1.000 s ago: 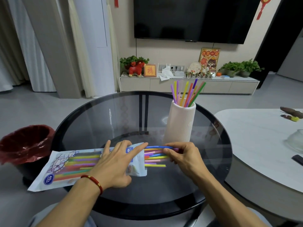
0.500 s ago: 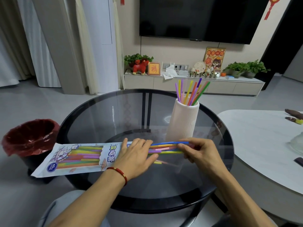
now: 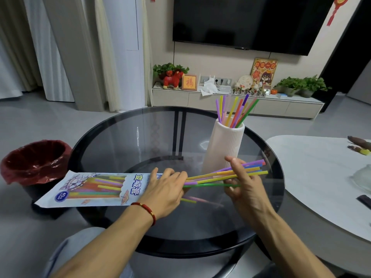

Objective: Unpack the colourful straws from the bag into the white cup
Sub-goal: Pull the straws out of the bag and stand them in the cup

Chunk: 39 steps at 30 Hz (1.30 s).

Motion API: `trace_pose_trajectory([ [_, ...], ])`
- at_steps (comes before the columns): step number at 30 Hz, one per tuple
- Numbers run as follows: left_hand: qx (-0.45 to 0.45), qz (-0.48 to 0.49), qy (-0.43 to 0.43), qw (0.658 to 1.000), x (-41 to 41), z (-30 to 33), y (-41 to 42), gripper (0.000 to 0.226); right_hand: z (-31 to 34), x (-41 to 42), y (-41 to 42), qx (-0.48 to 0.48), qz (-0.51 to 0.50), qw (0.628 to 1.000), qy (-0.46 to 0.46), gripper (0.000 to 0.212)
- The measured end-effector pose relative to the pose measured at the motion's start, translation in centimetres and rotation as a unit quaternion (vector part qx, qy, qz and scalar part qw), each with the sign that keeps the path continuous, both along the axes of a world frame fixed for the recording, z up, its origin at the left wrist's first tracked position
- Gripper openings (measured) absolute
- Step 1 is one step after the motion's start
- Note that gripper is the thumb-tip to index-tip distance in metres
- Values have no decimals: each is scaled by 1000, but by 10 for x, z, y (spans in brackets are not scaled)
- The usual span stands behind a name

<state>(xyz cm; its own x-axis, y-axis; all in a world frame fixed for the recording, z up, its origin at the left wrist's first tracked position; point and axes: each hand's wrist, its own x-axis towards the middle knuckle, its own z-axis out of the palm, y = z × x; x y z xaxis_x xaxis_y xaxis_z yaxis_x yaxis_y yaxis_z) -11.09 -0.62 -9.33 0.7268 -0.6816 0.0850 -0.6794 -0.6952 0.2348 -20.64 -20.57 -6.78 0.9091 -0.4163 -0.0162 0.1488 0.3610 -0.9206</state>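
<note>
Our left hand (image 3: 166, 189) lies flat, pinning the bag (image 3: 94, 188) at its mouth; our right hand (image 3: 244, 182) pinches a fanned bunch of straws (image 3: 226, 175) beside the cup (image 3: 223, 147). Loose grip, splayed ends: some could slip out or knock the cup over.

**Colours and patterns around the white cup**

The cup (image 3: 224, 146) is white with fine vertical ribs. Inside it stand straws (image 3: 234, 111) in yellow, purple, orange, pink and green. Just in front of the cup, a bundle of straws (image 3: 226, 175) shows purple, yellow, blue, red and green. Left of the cup, the bag (image 3: 96, 188) is white with blue letters, a blue round mark and a clear window with rainbow colours. Far left of the cup, the bin liner (image 3: 34, 159) is dark red. The left wrist carries a red bracelet (image 3: 147, 209) with a gold bead.
</note>
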Motion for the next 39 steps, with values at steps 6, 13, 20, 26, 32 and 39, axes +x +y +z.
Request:
trace_pose_trajectory([
  [6, -29, 13, -3, 999, -1, 2, 0, 8, 10, 6, 16, 26, 51, 998, -21, 102],
  [13, -42, -3, 33, 999, -1, 2, -1, 8, -22, 12, 41, -82, 35, 996, -7, 50],
  [20, -53, -15, 52, 997, 0, -3, 4, 18, -10, 21, 24, -149, -138, 977, 58, 29],
  [26, -51, -7, 47, 998, 5, -7, 7, 19, 34, -6, -31, -245, -224, 942, 48, 22],
  [32, -3, -6, 20, 1000, 5, -9, 3, 25, 82, -20, -57, -389, -181, 902, 39, 25],
  [39, 12, -14, 17, 1000, 5, -12, 2, 41, 119, -8, -68, -570, -172, 803, 15, 24],
])
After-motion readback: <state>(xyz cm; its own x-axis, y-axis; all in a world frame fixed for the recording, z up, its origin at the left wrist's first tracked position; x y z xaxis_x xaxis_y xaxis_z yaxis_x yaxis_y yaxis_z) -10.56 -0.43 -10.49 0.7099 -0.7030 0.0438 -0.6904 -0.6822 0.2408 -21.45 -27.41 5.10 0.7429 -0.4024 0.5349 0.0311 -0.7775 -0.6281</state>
